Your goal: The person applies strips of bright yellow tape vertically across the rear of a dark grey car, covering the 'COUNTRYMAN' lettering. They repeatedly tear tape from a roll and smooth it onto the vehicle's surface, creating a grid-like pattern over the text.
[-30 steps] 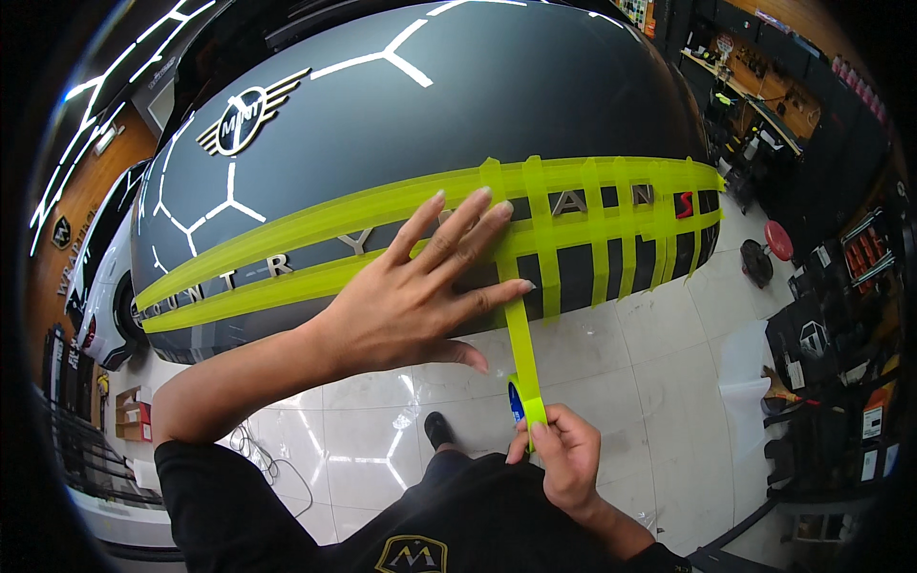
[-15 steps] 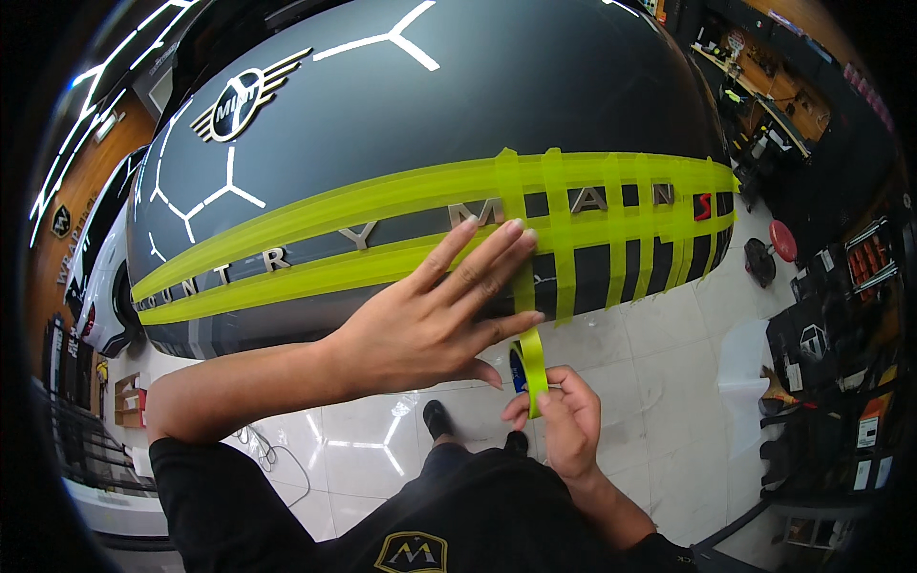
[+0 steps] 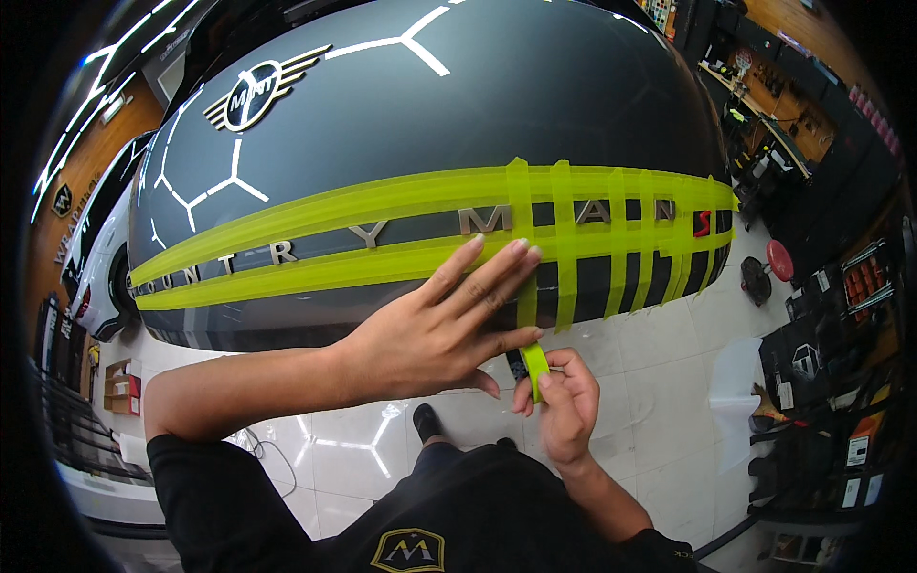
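Observation:
My left hand (image 3: 420, 320) lies with outstretched fingers on the dark grey car panel (image 3: 535, 86). Its fingertips touch a band of yellow-green masking tape (image 3: 325, 272) just below the raised metal letters (image 3: 485, 220). Close beside the fingertips, an upright tape strip (image 3: 527, 298) runs down over the panel's lower edge. Between the fingers and thumb of my right hand (image 3: 565, 411) is a roll of yellow-green masking tape (image 3: 537, 371), held just under that edge, below my left thumb and index finger. Several other upright strips (image 3: 565, 286) cross the long bands towards the right.
A winged metal badge (image 3: 253, 95) sits higher on the panel. A white car (image 3: 103, 277) stands at the left, with a cable (image 3: 258, 449) on the tiled floor (image 3: 650, 420). Along the right are a red-topped stool (image 3: 778, 260), black cases (image 3: 795, 365) and a workbench (image 3: 764, 115).
My left hand has slid slightly down the panel, uncovering more of the metal letter above its fingertips. The tape roll in my right hand has risen a little and turned. The view has shifted slightly.

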Available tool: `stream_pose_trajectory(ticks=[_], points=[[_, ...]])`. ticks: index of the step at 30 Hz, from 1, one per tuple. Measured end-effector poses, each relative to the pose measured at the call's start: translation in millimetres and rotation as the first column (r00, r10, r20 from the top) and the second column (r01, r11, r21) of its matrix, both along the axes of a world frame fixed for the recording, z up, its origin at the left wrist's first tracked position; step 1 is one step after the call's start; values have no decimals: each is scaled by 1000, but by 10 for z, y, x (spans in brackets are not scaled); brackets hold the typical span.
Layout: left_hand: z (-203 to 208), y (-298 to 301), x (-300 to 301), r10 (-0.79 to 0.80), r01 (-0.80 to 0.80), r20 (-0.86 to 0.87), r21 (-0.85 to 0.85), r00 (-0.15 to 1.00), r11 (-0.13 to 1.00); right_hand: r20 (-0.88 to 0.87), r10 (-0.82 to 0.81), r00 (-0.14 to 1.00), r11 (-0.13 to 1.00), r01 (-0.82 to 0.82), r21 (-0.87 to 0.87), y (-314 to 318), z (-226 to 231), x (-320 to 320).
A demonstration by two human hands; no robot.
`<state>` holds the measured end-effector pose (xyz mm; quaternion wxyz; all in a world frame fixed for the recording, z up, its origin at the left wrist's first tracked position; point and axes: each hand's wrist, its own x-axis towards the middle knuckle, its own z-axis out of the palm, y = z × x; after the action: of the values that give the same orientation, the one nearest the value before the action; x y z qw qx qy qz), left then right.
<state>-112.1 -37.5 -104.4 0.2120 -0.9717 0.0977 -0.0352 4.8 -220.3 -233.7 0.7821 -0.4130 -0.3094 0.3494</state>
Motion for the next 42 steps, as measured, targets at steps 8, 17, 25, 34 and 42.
stream_pose_trajectory(ticks=[8,17,25,34,42], points=[[-13,11,6,-16,16,20,12,1000,1000,34,-136,990,984,132,119,179,-176,-189],[16,22,-21,-7,7,13,-38,1000,999,10,-141,990,988,142,-64,107,182,-206],[4,19,-17,-17,14,71,48,997,999,-75,-327,942,944,321,-82,283,158,-335],[-33,38,-26,-15,10,90,58,996,998,-181,-422,888,905,400,-146,448,171,-404],[-78,83,-15,-44,25,105,176,994,984,-239,-499,833,818,363,-446,612,-351,-315]])
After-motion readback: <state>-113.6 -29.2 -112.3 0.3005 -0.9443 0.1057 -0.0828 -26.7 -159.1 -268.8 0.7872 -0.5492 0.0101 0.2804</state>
